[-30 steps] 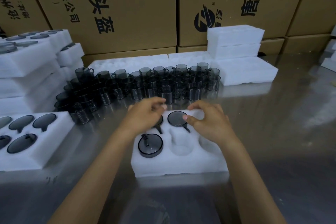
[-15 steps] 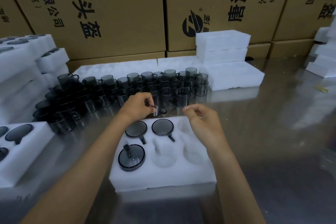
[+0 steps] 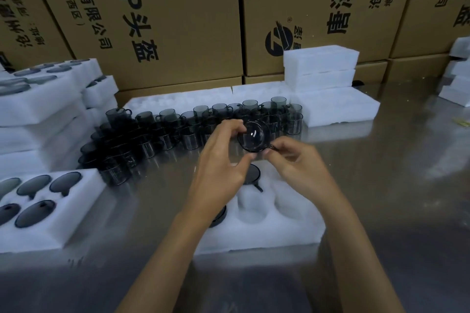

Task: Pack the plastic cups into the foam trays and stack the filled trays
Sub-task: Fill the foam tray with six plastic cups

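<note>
Two hands meet above a steel bench, holding one smoky plastic cup [image 3: 253, 138] tipped so its round mouth or base faces the viewer. Left hand [image 3: 220, 160] curls fingers and thumb around the cup's left rim; right hand [image 3: 296, 162] pinches the small handle at the cup's lower right between thumb and forefinger. Directly beneath them, toward the bench's near edge, lies a white foam tray [image 3: 274, 234] with round pockets; one seated cup [image 3: 251, 176] shows behind the left hand, and two pockets to the right sit unfilled. A crowd of loose cups [image 3: 162, 132] stands across the middle of the bench. At the near left edge rests a filled tray [image 3: 63, 223], with stacked trays [image 3: 38, 107] further back. Empty foam blocks [image 3: 321, 68] stand at the far edge before cardboard boxes [image 3: 157, 15].
</note>
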The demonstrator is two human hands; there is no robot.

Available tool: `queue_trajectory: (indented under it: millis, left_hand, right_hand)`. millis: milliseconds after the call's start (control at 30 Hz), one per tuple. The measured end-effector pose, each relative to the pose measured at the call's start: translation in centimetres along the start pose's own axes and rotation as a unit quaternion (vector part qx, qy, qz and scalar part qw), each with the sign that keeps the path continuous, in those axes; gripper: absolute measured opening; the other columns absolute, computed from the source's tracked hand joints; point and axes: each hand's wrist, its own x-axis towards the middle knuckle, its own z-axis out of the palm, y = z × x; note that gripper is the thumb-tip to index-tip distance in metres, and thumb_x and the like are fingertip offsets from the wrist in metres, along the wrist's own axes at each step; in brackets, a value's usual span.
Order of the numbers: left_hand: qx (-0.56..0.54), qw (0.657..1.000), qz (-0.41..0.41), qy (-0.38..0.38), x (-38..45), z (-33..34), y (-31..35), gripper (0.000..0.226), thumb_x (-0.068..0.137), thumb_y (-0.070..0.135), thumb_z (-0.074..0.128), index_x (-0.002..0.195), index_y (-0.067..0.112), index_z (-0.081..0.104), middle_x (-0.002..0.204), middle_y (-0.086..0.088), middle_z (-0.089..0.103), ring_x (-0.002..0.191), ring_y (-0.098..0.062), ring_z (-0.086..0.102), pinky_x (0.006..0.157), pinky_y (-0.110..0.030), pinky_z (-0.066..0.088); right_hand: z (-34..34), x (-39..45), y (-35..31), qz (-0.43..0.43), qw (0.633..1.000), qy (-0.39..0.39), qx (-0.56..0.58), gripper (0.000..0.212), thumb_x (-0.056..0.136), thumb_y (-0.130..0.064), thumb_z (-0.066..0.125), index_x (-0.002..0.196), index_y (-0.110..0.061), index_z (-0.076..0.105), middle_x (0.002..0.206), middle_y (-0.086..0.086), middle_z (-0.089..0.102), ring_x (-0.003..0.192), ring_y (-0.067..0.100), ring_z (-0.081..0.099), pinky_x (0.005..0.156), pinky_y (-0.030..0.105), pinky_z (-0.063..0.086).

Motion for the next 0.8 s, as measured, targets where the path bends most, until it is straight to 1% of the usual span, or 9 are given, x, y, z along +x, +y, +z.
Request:
queue_trajectory:
  millis: [67, 167, 300, 367, 433, 533, 600, 667, 800]
  left_hand:
    - [-0.054, 0.998, -0.044, -0.011, -0.3, 0.4, 0.5, 0.060, 0.083, 0.014, 0.078, 0.126, 0.041, 0.046, 0.122, 0.028, 0.054, 0.116, 0.008, 0.052, 0.091, -0.010, 0.045]
    - [-0.088, 0.992, -0.086, -0.038, -0.4, 0.9, 0.7, 0.062, 0.084, 0.018, 0.079, 0.135, 0.040, 0.050, 0.124, 0.029, 0.055, 0.112, 0.009, 0.055, 0.083, -0.005, 0.045]
    - [-0.124, 0.979, -0.130, -0.093, 0.2, 1.9, 0.4, 0.060, 0.084, 0.018, 0.078, 0.137, 0.033, 0.054, 0.118, 0.019, 0.063, 0.103, 0.015, 0.058, 0.077, -0.004, 0.047]
    - [-0.122, 0.971, -0.156, -0.135, 0.3, 2.6, 0.1, 0.061, 0.086, 0.017, 0.077, 0.139, 0.032, 0.052, 0.120, 0.012, 0.065, 0.105, 0.008, 0.060, 0.073, -0.006, 0.049]
    - [-0.082, 0.967, -0.164, -0.176, 0.1, 3.2, -0.5, 0.061, 0.087, 0.024, 0.075, 0.142, 0.035, 0.050, 0.129, 0.009, 0.063, 0.117, -0.005, 0.058, 0.091, -0.017, 0.049]
    - [-0.024, 0.965, -0.163, -0.205, -0.1, 3.7, -1.2, 0.064, 0.090, 0.036, 0.071, 0.146, 0.042, 0.042, 0.142, 0.008, 0.054, 0.132, -0.009, 0.046, 0.108, -0.029, 0.038]
    - [-0.009, 0.961, -0.170, -0.217, -0.1, 3.8, -1.6, 0.065, 0.092, 0.042, 0.067, 0.148, 0.046, 0.036, 0.143, 0.002, 0.050, 0.135, -0.014, 0.043, 0.112, -0.036, 0.035]
    - [0.009, 0.958, -0.170, -0.230, -0.2, 3.9, -1.8, 0.064, 0.094, 0.044, 0.062, 0.150, 0.046, 0.031, 0.142, -0.001, 0.047, 0.136, -0.018, 0.041, 0.111, -0.033, 0.033]
    - [0.073, 0.951, -0.145, -0.264, -0.3, 4.1, -1.9, 0.064, 0.099, 0.046, 0.051, 0.155, 0.038, 0.023, 0.154, -0.002, 0.035, 0.144, -0.016, 0.024, 0.114, -0.031, 0.021]
  right_hand:
    - [-1.0, -0.4, -0.3, 0.022, 0.999, 0.002, 0.034, 0.012, 0.086, -0.014, 0.072, 0.074, -0.016, 0.075, 0.091, -0.002, 0.074, 0.087, 0.011, 0.064, 0.085, 0.028, 0.047]
    - [-1.9, -1.0, -0.1, 0.047, 0.994, 0.030, 0.095, 0.015, 0.085, -0.016, 0.066, 0.073, -0.008, 0.072, 0.093, 0.001, 0.073, 0.089, 0.012, 0.064, 0.088, 0.037, 0.048]
    - [-2.7, -0.9, 1.1, 0.074, 0.990, 0.062, 0.104, 0.025, 0.082, -0.029, 0.062, 0.062, -0.014, 0.061, 0.075, 0.002, 0.064, 0.074, 0.013, 0.055, 0.078, 0.035, 0.040]
    - [-3.0, -0.5, 2.1, 0.089, 0.990, 0.088, 0.070, 0.031, 0.081, -0.041, 0.063, 0.061, -0.017, 0.061, 0.074, -0.001, 0.068, 0.072, 0.015, 0.059, 0.076, 0.035, 0.042]
    - [-2.9, -0.1, 3.3, 0.095, 0.990, 0.102, 0.034, 0.038, 0.082, -0.050, 0.065, 0.066, -0.016, 0.062, 0.064, -0.007, 0.063, 0.063, 0.007, 0.056, 0.069, 0.029, 0.042]
    - [-2.7, 0.3, 4.8, 0.094, 0.991, 0.096, 0.025, 0.030, 0.084, -0.042, 0.073, 0.075, -0.014, 0.064, 0.064, -0.013, 0.063, 0.064, 0.000, 0.057, 0.067, 0.023, 0.042]
    - [-2.8, 0.4, 5.4, 0.092, 0.992, 0.083, 0.016, 0.021, 0.085, -0.037, 0.074, 0.079, -0.019, 0.066, 0.069, -0.018, 0.065, 0.070, -0.003, 0.059, 0.071, 0.021, 0.042]
    - [-2.9, 0.5, 5.7, 0.099, 0.992, 0.071, 0.021, 0.013, 0.083, -0.041, 0.075, 0.085, -0.029, 0.069, 0.082, -0.020, 0.069, 0.088, -0.001, 0.064, 0.080, 0.026, 0.047]
    - [-3.1, 0.2, 6.0, 0.142, 0.988, 0.017, 0.061, 0.036, 0.068, -0.061, 0.072, 0.103, -0.050, 0.068, 0.118, -0.014, 0.067, 0.118, 0.009, 0.060, 0.102, 0.037, 0.048]
